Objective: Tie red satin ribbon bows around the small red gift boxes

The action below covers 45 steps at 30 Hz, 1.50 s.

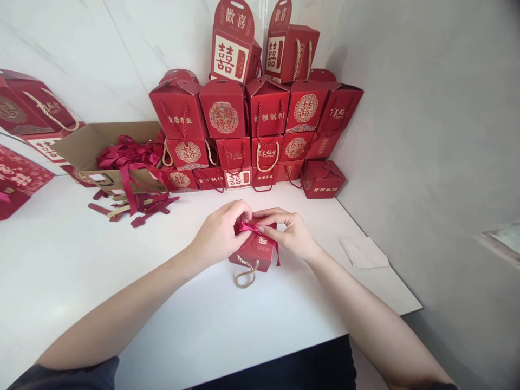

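Note:
A small red gift box (257,253) with a gold rope handle (246,273) stands on the white table (162,303) in front of me. My left hand (221,230) and my right hand (290,233) meet over its top. Both pinch a dark red ribbon (248,227) that lies across the box top, one end trailing down the box's right side. Fingers of both hands are closed on the ribbon.
A stack of several red gift boxes (260,124) stands against the back wall. An open cardboard box (91,146) of red ribbons (130,157) sits at the left, loose ribbons spilling out. More red boxes (24,135) are at far left. A white napkin (363,252) lies right.

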Each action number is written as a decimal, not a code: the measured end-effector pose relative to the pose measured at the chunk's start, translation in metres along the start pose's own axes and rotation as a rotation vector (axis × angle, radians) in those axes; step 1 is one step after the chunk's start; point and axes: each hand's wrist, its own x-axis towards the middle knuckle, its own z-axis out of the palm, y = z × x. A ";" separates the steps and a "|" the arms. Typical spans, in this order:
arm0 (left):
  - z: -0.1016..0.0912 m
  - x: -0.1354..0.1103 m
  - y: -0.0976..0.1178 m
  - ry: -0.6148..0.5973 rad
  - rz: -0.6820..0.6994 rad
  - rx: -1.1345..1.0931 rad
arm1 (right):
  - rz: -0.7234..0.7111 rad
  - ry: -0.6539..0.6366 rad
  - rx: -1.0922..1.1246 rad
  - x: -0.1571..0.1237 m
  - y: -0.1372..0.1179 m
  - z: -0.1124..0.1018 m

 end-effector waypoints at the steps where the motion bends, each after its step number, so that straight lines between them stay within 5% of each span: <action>1: -0.007 0.001 0.001 -0.024 -0.022 0.045 | -0.013 0.004 -0.004 0.000 0.000 0.000; 8: -0.045 0.002 -0.002 -0.265 -0.217 0.107 | -0.031 0.016 -0.053 0.000 0.000 -0.001; 15: -0.039 0.010 -0.013 -0.425 -0.367 -0.184 | -0.014 0.019 -0.041 0.001 -0.001 0.000; 23: -0.048 0.012 -0.019 -0.467 -0.352 -0.173 | 0.058 0.061 -0.083 0.001 -0.008 -0.008; 28: -0.053 0.014 -0.017 -0.530 -0.294 -0.077 | 0.073 0.072 -0.190 0.000 -0.010 -0.015; 34: -0.050 0.014 -0.017 -0.365 -0.166 -0.023 | 0.047 0.044 -0.268 0.002 -0.010 -0.022; 41: -0.057 0.011 -0.008 -0.656 0.131 -0.205 | -0.134 -0.095 -0.215 0.001 -0.012 -0.018; 45: -0.061 0.009 -0.007 -0.593 0.140 -0.134 | -0.156 -0.077 -0.268 0.000 -0.011 -0.015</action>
